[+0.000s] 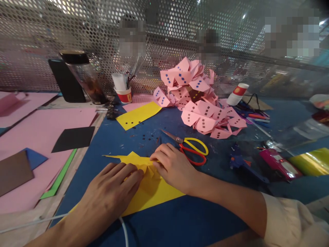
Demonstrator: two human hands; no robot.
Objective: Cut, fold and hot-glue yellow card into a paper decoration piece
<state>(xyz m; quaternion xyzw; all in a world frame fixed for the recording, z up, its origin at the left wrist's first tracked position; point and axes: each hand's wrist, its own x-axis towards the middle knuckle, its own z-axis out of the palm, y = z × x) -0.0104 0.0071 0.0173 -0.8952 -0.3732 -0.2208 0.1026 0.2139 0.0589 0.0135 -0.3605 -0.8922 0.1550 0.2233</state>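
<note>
Two bare hands worked a creased sheet of yellow paper [151,197] at the near centre of a blue tabletop [167,228]; the right hand [177,171] appeared to pinch a small fold between thumb and fingers, while the left hand [113,188] lay over the sheet, its grip impossible to tell. The folding looked only partly done: puckers ran between the hands, yet the near portion lay smooth and flat. Just beyond sat scissors [182,140] with yellow and red handles, and a yellow strip [141,113] bearing small dark squares. Farther off, a heap of angular pink paper pieces [202,109], dotted with squares, seemed finished, while smooth pink sheets [59,120] and a matte black card [73,139] lay flat at left.
</note>
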